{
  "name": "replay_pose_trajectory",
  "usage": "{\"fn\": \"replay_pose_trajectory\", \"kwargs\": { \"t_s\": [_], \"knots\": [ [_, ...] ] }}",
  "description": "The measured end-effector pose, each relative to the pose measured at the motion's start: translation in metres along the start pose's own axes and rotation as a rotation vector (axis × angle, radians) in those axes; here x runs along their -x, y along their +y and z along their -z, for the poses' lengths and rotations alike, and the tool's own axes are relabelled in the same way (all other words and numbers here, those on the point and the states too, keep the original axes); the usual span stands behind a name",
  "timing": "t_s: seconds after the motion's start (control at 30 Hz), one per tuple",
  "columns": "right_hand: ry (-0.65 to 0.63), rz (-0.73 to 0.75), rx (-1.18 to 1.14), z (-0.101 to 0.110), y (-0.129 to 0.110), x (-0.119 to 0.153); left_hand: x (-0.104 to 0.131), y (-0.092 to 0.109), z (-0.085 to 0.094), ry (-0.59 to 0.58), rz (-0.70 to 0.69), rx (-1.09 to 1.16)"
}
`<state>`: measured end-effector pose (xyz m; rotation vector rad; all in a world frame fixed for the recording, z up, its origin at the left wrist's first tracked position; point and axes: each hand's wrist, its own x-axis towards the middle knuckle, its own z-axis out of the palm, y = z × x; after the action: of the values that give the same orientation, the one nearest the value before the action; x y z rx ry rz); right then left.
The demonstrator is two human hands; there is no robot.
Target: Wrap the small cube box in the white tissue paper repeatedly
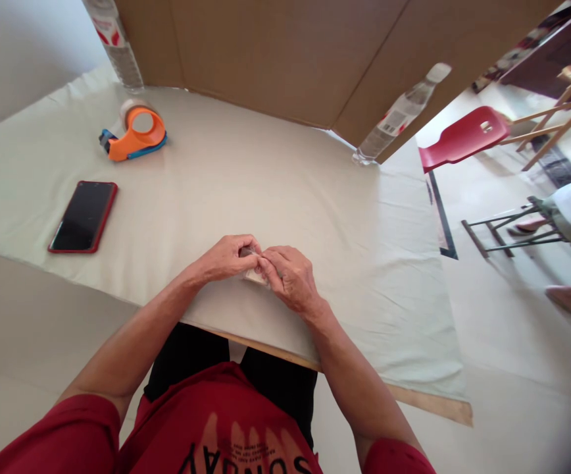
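Note:
My left hand point(227, 257) and my right hand point(293, 276) meet close to the table's near edge. Between them is a small, pale packet point(256, 275) with what looks like see-through plastic film on it. Both hands pinch the film at the packet's upper side, thumbs and forefingers nearly touching. The fingers cover much of the packet, so I cannot make out what is inside. Its lower part shows just below the fingertips, close to the cloth.
A phone in a red case point(84, 217) and an orange tape dispenser point(140, 135) lie on the left of the cloth-covered table point(266, 178). Water bottles point(398, 118) stand by a cardboard screen point(266, 52). Beyond the right edge are a red chair point(463, 139) and a seated person's legs.

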<state>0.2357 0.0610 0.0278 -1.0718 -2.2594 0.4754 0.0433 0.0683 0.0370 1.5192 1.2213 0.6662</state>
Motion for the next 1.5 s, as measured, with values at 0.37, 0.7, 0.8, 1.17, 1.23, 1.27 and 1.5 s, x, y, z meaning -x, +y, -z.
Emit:
{"fn": "replay_pose_trajectory", "kwargs": {
  "t_s": [0.37,0.7,0.8,1.17,1.23,1.27,1.5],
  "knots": [
    [0.103,0.167,0.056,-0.003,0.007,0.001,0.001,0.002,0.004,-0.056,-0.016,-0.007],
    [0.134,0.185,0.063,-0.006,0.010,0.002,0.000,0.003,0.009,-0.090,-0.018,0.027],
    [0.129,0.183,0.064,-0.007,0.010,0.001,0.000,0.001,0.008,-0.081,-0.019,0.035],
    [0.092,0.167,0.138,-0.006,0.010,0.001,-0.001,0.000,0.006,-0.060,0.001,0.092],
    [0.108,0.193,0.173,-0.006,0.011,0.001,-0.001,0.000,0.005,-0.058,0.004,0.104],
    [0.117,0.207,0.194,-0.006,0.011,0.001,-0.001,-0.001,0.005,-0.057,0.005,0.111],
    [0.172,0.262,0.269,-0.009,0.012,0.001,-0.002,-0.004,0.006,-0.064,0.010,0.138]
  ]
}}
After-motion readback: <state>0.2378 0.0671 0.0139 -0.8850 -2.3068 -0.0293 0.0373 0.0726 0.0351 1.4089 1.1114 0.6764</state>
